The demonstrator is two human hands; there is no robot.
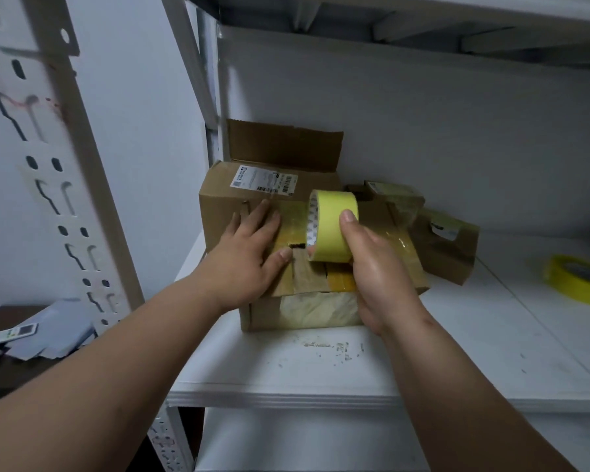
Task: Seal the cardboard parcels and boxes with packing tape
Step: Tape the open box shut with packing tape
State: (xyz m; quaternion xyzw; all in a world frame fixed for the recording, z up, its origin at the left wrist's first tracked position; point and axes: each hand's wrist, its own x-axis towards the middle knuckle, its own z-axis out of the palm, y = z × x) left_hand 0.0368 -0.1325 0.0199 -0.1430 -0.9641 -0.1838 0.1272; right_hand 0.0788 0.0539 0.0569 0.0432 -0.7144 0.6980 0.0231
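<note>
On the white shelf board (321,366) sits a cardboard box (225,212), its top flaps down and crossed with yellowish tape. The left hand (249,253) lies flat on the top of the box, fingers straight and spread — pressing, gripping nothing. The right hand (372,267) holds a roll of yellow packing tape (332,226) upright on the box top, thumb over the roll's outer face, fingers curled round it. A shipping label (264,178) is stuck at the box's far edge. Just behind stands an open box (283,144), flap raised. To the right, smaller taped parcels (447,243) lie near the wall — a second yellow roll (579,277) rests flat, well apart.
</note>
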